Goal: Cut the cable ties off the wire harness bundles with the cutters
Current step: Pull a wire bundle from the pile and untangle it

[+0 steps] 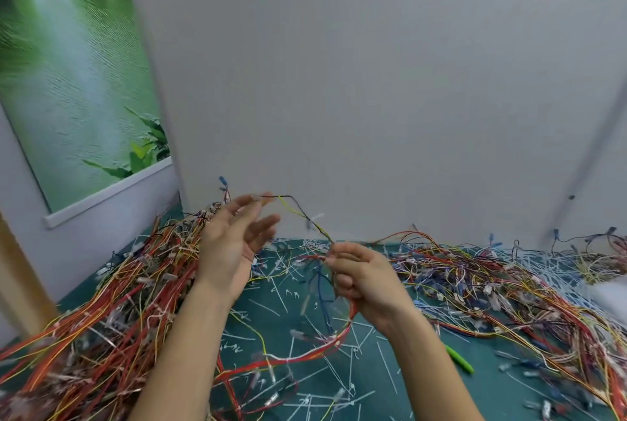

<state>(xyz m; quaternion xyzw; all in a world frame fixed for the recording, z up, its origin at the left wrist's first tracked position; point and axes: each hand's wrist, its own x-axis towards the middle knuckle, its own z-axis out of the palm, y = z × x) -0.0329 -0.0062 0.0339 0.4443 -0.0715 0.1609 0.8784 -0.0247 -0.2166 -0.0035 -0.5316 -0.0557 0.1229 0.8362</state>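
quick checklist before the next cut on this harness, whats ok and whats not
1. Cutters in hand: not ok. The green-handled cutters lie on the mat, beside the right forearm.
2. Harness held: ok. The right hand grips the red harness.
3. Thin wire pulled out: ok. The left hand pinches the end of the thin wire, raised above the mat.
4. Tie located: cannot tell. A white blur on the thin wire may be a tie.
5. Hand free for the cutters: not ok. Both hands hold wire.
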